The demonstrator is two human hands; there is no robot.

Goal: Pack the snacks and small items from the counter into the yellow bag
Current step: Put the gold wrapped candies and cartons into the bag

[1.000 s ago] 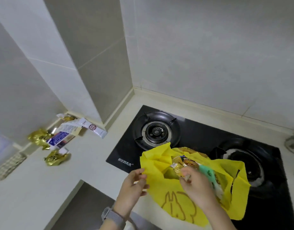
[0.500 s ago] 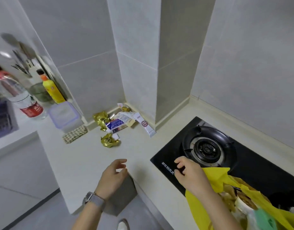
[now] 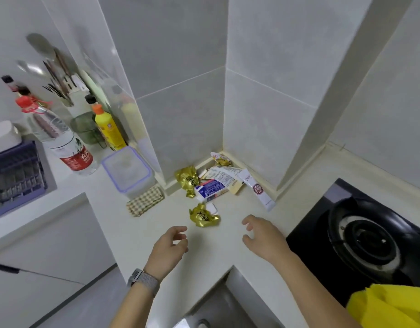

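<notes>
Both hands hover empty over the tabletop (image 3: 142, 235), fingers loosely curled and apart — left hand (image 3: 167, 250) and right hand (image 3: 265, 237) flank a gold foil snack (image 3: 203, 215), neither touching it. Remaining items — a second gold packet (image 3: 187, 181), a blue-and-white carton (image 3: 210, 189) and a white sachet (image 3: 257, 189) — lie clustered in the wall corner. The yellow bag (image 3: 389, 306) sits at lower right, well apart, beside the stove burner (image 3: 367, 237).
</notes>
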